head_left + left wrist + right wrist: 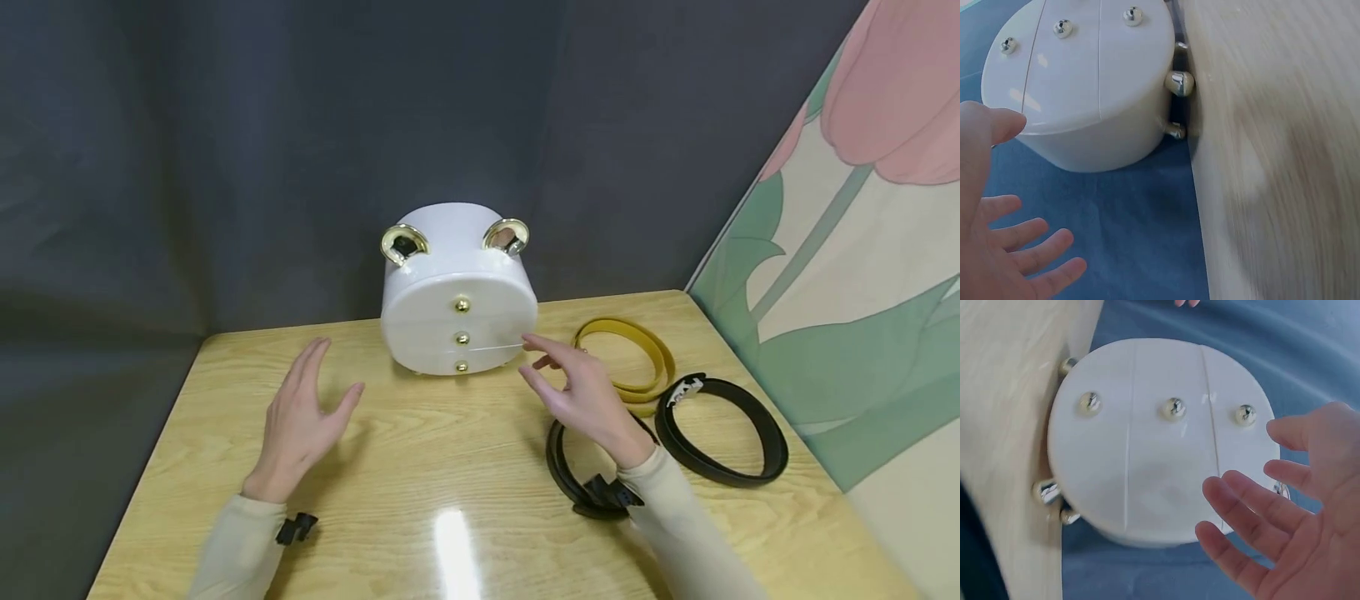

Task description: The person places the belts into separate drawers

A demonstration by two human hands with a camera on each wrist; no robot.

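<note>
A white rounded box with drawers, gold knobs and two gold ear-shaped rings stands at the back of the table. My left hand hovers to its left with the fingers spread, touching nothing. In the left wrist view the same hand is apart from the box. My right hand is held over the table at the box's lower right, fingers loosely bent and holding nothing. The right wrist view shows this hand in front of the box; whether a fingertip touches it, I cannot tell.
On the right lie a coiled yellow belt, a coiled black belt with a silver buckle, and another dark belt partly under my right wrist. A dark curtain hangs behind the wooden table; a flowered panel stands right.
</note>
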